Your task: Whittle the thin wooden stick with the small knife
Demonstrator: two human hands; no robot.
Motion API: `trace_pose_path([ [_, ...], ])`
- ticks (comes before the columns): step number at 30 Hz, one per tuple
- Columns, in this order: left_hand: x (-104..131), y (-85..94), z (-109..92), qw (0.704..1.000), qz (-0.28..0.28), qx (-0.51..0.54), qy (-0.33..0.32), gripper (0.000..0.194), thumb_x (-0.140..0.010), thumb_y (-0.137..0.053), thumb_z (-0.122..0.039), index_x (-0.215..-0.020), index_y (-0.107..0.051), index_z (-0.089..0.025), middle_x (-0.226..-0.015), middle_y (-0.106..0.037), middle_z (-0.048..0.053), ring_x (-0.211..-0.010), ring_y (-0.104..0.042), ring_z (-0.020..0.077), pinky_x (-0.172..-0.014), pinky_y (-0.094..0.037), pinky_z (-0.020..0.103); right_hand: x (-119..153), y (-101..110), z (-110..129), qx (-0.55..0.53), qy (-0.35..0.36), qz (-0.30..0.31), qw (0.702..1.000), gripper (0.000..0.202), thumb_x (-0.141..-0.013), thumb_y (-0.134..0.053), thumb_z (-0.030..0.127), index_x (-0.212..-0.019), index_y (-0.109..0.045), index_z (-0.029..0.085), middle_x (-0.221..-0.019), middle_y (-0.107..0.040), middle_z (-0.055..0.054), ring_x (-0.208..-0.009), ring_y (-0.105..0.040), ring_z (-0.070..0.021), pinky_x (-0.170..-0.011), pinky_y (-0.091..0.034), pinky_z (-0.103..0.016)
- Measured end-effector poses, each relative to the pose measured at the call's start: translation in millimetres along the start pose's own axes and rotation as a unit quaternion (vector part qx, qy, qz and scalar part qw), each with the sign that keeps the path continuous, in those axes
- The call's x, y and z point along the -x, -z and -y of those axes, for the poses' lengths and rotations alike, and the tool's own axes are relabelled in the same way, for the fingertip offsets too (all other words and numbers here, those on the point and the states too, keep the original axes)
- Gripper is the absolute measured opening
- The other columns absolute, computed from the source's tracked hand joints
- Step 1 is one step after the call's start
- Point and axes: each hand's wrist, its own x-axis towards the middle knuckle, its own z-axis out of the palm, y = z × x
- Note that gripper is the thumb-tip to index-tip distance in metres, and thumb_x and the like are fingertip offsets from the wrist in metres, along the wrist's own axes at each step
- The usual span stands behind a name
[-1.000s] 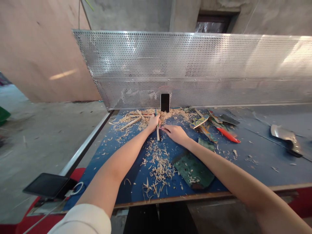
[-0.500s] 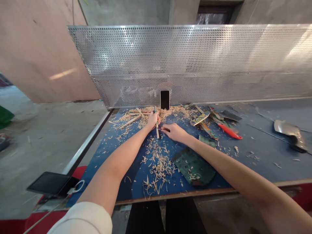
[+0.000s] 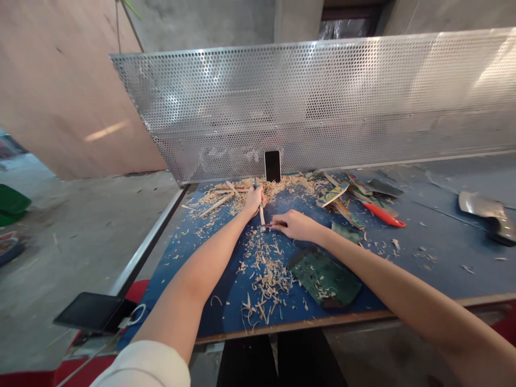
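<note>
My left hand [image 3: 254,199] is closed around a thin wooden stick [image 3: 262,214], pale at its near end and greenish at the far end. The stick points toward me over the blue tabletop. To its right, my right hand [image 3: 293,224] pinches a small knife [image 3: 269,226], mostly hidden by the fingers. Its thin blade lies across the stick's near tip. Curled wood shavings [image 3: 268,279] are scattered below the stick, and a larger heap [image 3: 296,184] lies beyond my hands.
A phone [image 3: 273,166] stands upright before a perforated metal panel [image 3: 258,107]. On the right lie a red-handled tool [image 3: 382,214], painted wood scraps [image 3: 332,194] and a bent metal piece [image 3: 486,215]. A dark green sheet [image 3: 326,277] lies near the front edge. A black tablet-like device [image 3: 94,312] sits at left.
My right hand has drawn the knife toward me along the stick, from higher up to its near tip. My left hand keeps its hold. The view has tilted slightly.
</note>
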Motion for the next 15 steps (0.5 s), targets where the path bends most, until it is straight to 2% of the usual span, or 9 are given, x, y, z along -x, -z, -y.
trace_pose_path([
  [6,-1,-1.3,0,1.000,0.013,0.013,-0.004,0.042,-0.107,-0.077,-0.048,-0.101,-0.039,-0.030,-0.055,-0.043,-0.015,-0.036,-0.039,0.0099,-0.044,-0.026,0.021,-1,0,8,-0.040,-0.021,0.001,0.999,0.021,-0.113,-0.068,0.029,-0.097,-0.082,0.026,-0.081,-0.081,-0.001,-0.072,-0.068,-0.0188,-0.073,-0.045,-0.031],
  [9,-1,-1.3,-1,1.000,0.013,0.016,-0.002,0.040,-0.110,-0.074,-0.048,-0.102,-0.038,-0.030,-0.054,-0.042,-0.014,-0.036,-0.040,0.0107,-0.044,-0.026,0.022,5,3,14,-0.052,-0.021,0.043,0.998,0.025,-0.111,-0.070,0.030,-0.090,-0.081,0.024,-0.075,-0.078,0.000,-0.066,-0.062,-0.0171,-0.069,-0.043,-0.031],
  [10,0,-1.1,-1,1.000,0.012,0.020,0.002,0.041,-0.109,-0.074,-0.048,-0.103,-0.038,-0.031,-0.054,-0.042,-0.015,-0.037,-0.041,0.0110,-0.044,-0.026,0.022,8,6,15,-0.050,-0.009,0.079,0.996,0.025,-0.110,-0.071,0.031,-0.088,-0.081,0.024,-0.073,-0.078,0.000,-0.064,-0.060,-0.0165,-0.068,-0.042,-0.031],
  [12,0,-0.4,-1,1.000,0.011,0.024,0.008,0.044,-0.108,-0.077,-0.050,-0.104,-0.038,-0.031,-0.055,-0.043,-0.015,-0.037,-0.041,0.0110,-0.044,-0.026,0.021,14,12,14,-0.047,0.001,0.080,0.996,0.024,-0.109,-0.072,0.031,-0.088,-0.083,0.025,-0.073,-0.078,0.000,-0.064,-0.061,-0.0168,-0.067,-0.041,-0.032],
  [13,-1,0.0,-1,1.000,0.011,0.023,0.008,0.045,-0.107,-0.078,-0.050,-0.104,-0.038,-0.031,-0.055,-0.043,-0.015,-0.037,-0.041,0.0109,-0.044,-0.026,0.021,17,16,13,-0.047,-0.002,0.053,0.997,0.023,-0.109,-0.071,0.032,-0.092,-0.085,0.026,-0.076,-0.080,0.000,-0.066,-0.064,-0.0179,-0.067,-0.043,-0.032],
  [15,-1,0.5,0,1.000,0.012,0.017,-0.001,0.045,-0.106,-0.079,-0.051,-0.103,-0.039,-0.030,-0.055,-0.043,-0.014,-0.037,-0.040,0.0105,-0.044,-0.027,0.021,20,22,10,-0.035,-0.014,-0.039,0.999,0.025,-0.112,-0.066,0.036,-0.102,-0.087,0.027,-0.086,-0.086,-0.003,-0.071,-0.070,-0.0202,-0.071,-0.048,-0.033],
])
